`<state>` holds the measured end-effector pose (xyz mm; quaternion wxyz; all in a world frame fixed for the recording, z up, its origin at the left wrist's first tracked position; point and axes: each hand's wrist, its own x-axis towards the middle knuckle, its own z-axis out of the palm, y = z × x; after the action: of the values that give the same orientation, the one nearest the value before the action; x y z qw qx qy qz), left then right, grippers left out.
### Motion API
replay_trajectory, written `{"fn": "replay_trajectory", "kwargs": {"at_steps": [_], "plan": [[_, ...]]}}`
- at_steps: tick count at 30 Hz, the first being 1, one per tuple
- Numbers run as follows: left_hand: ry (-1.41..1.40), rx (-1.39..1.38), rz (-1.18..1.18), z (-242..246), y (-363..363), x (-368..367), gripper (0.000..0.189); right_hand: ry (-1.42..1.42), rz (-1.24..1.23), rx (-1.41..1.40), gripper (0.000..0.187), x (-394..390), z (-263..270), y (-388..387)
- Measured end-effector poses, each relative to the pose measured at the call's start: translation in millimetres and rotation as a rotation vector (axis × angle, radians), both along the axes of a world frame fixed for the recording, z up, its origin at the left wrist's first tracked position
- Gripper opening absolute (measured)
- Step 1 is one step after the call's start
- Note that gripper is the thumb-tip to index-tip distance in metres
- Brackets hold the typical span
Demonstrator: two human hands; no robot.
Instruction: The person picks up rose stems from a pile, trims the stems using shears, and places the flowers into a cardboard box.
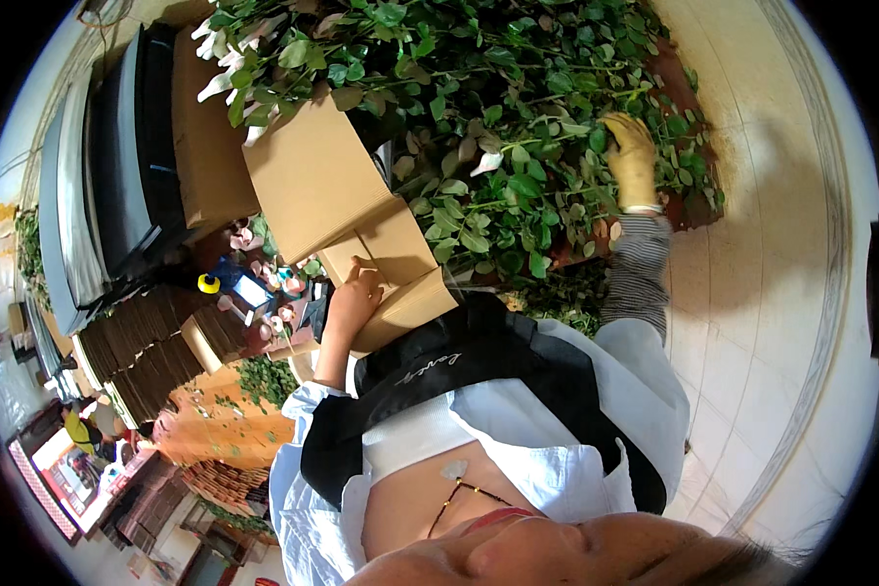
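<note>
Bare, my left hand (354, 299) rests on a creased sheet of brown cardboard (315, 176) in front of my waist. Its index finger points forward along the inner fold, and it grips nothing that I can see. My right hand (630, 157) wears a yellow glove and reaches into a thick heap of leafy flower stems (483, 80). The gloved fingers curl at the stem ends; leaves hide whether they grasp one. A pale flower head (488, 163), like a rose, lies on a stem that runs towards the glove. More pale heads (220, 62) show at the heap's far left.
Stacked dark and grey sheets (117, 168) stand at left beside a brown cardboard box (209, 132). Below them are piled cardboard pieces (143, 344), a lit phone (251, 291), a yellow roll (209, 283) and loose petals. A tiled wall (762, 308) runs along the right.
</note>
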<state>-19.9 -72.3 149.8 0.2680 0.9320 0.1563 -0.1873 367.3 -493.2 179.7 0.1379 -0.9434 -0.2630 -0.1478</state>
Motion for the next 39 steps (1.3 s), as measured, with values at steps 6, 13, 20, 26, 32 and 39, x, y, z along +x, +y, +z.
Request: {"fn": "replay_trajectory", "kwargs": {"at_steps": [6,13,20,26,32,39], "plan": [[-0.057,-0.061,-0.107,-6.9,7.3,3.4,0.037,0.517,0.135,0.49,0.047,-69.2,83.8,10.2],[-0.027,-0.624,0.161,-30.6,60.7,9.9,0.051,0.394,0.396,-0.179,0.022,-187.0,7.0,134.7],[-0.31,-0.367,-0.149,-46.5,60.0,-14.7,0.023,0.61,0.561,-0.196,0.051,-184.5,-98.7,128.7],[-0.021,-0.658,0.139,-40.9,56.3,-22.8,0.03,0.907,0.564,-0.192,0.049,-146.8,-29.1,136.5],[-0.155,-0.471,-0.013,-24.4,38.9,-20.6,0.035,1.098,0.442,-0.041,0.046,-102.3,32.3,167.8],[-0.283,-0.399,0.022,-58.1,37.9,-27.1,0.035,0.487,0.519,0.658,0.039,-36.4,113.0,311.1]]}}
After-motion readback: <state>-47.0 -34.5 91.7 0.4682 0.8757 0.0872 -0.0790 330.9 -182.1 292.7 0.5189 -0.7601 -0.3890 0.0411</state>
